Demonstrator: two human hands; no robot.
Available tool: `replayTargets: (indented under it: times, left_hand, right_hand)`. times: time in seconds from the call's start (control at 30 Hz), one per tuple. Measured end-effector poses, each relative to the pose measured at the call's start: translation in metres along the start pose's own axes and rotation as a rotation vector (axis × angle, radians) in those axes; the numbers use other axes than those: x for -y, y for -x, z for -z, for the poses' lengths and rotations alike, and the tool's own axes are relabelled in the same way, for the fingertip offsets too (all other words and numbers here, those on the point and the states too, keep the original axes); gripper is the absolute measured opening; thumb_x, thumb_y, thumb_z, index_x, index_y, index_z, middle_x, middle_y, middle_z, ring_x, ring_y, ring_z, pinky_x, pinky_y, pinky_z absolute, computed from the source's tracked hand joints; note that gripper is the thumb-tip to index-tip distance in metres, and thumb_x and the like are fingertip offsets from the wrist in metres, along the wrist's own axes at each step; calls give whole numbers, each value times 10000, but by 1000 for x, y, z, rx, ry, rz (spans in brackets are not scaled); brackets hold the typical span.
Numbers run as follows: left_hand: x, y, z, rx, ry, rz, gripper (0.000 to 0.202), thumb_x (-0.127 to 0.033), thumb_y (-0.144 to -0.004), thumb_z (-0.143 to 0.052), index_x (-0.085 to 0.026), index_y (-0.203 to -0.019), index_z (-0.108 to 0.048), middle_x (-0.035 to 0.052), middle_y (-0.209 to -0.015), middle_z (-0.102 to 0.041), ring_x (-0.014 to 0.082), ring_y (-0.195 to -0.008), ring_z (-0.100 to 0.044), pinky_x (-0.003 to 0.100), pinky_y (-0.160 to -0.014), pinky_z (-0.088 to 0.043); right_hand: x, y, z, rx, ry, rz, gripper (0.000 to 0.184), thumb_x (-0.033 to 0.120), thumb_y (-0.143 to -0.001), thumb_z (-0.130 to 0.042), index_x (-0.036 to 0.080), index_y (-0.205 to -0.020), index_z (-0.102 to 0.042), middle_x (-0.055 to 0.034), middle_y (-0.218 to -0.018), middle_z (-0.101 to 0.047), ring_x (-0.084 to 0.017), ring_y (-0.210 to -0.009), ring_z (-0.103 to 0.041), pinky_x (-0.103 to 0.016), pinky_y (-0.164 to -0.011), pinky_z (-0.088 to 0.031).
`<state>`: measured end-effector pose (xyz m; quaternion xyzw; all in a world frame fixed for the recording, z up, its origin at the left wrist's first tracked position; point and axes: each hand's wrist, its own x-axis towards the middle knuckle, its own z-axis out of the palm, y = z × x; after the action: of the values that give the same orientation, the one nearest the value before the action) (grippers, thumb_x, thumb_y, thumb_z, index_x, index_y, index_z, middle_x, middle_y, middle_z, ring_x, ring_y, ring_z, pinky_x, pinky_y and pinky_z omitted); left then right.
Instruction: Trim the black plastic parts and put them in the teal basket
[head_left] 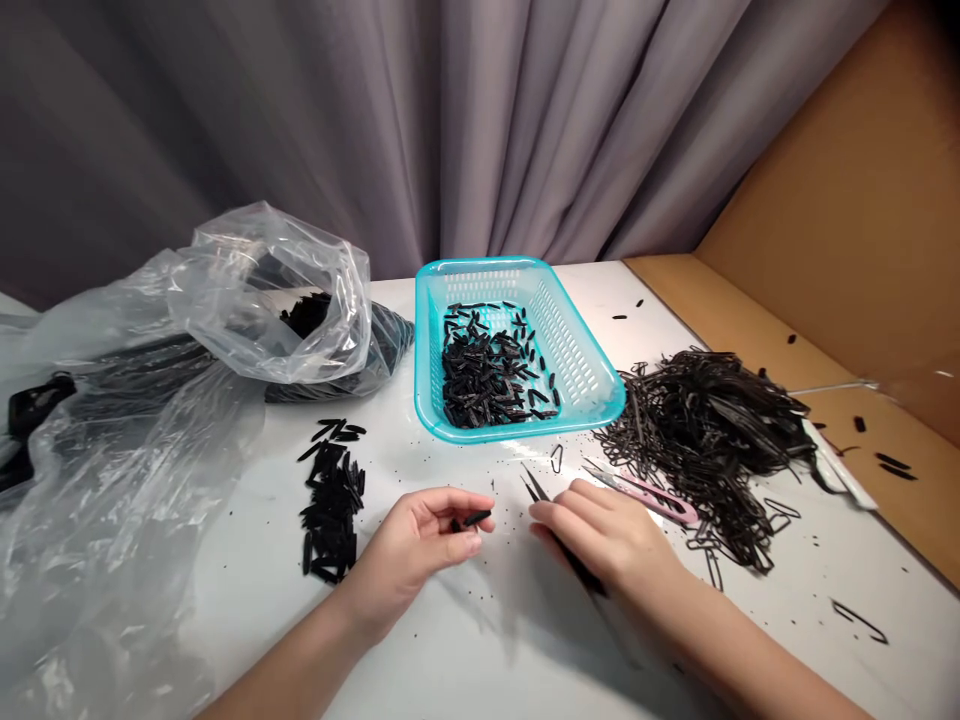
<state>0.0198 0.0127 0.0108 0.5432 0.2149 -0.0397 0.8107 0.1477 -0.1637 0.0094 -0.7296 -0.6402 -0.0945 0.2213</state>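
My left hand (420, 540) is closed on a small black strip-like piece (477, 518), pinched near its fingertips; the piece's exact kind is unclear. Black tweezers (576, 562) lie in the grip of my right hand (611, 530), their pointed tips reaching forward and left. Left of my left hand runs a heap of similar short black pieces (332, 505). Ahead of both hands stands a turquoise plastic basket (517, 436) with many such pieces inside. Pink-handled scissors (660, 497) rest on the table just past my right hand, partly touching a tangle of black looped bands (697, 420).
A clear plastic bag (262, 225) holding black material spreads over the left side. Loose black loops (859, 622) and tiny specks dot the white table (420, 670). A brown board (847, 220) rises at the right, and a grey curtain (480, 120) hangs behind.
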Motion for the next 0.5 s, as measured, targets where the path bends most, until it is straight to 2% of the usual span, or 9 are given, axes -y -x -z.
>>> replayTargets:
  times: [0.07,0.13,0.23,0.3,0.4,0.5]
  left_hand:
    - [2,0,0,-24,-51,-37,204,-173,-720,-671,-200,-922,-678,34,-865,-674,150,-829,-569,216,-679,-420]
    - [3,0,-1,-54,-145,-84,163,-202,-763,-637,-202,-921,-678,25,-814,-663,136,-746,-560,217,-647,-417]
    - [3,2,-2,-103,-276,-183,136,-217,-802,-593,-196,-905,-679,12,-777,-614,119,-666,-524,213,-614,-417]
    - [3,3,-3,-127,-317,-242,119,-220,-810,-583,-198,-880,-677,8,-830,-586,106,-650,-509,204,-606,-423]
    - [4,2,-3,-155,-309,-275,115,-226,-818,-575,-208,-881,-670,11,-946,-598,114,-734,-541,200,-681,-443]
    - [6,0,-2,-165,-263,-255,130,-240,-827,-563,-207,-908,-659,23,-916,-655,152,-865,-577,222,-784,-444]
  right_hand:
    - [6,-3,-6,89,160,65,213,86,-873,-382,117,-897,-592,-50,-649,-525,-173,-612,-458,-281,-500,-337]
    - [11,-5,-11,153,253,80,219,83,-859,-386,112,-949,-584,-60,-694,-522,-188,-643,-457,-295,-507,-341]
    - [17,-9,-17,210,319,80,267,104,-848,-406,93,-1082,-535,-75,-764,-523,-202,-685,-457,-308,-521,-352]
    - [20,-12,-20,226,339,77,297,105,-850,-407,83,-1129,-505,-79,-780,-521,-201,-698,-454,-306,-526,-355]
    - [21,-14,-22,246,316,65,320,125,-859,-421,94,-1173,-477,-72,-788,-524,-198,-706,-450,-302,-539,-361]
    - [13,-8,-15,231,251,31,370,132,-864,-436,119,-1234,-431,-62,-808,-539,-196,-712,-451,-299,-572,-378]
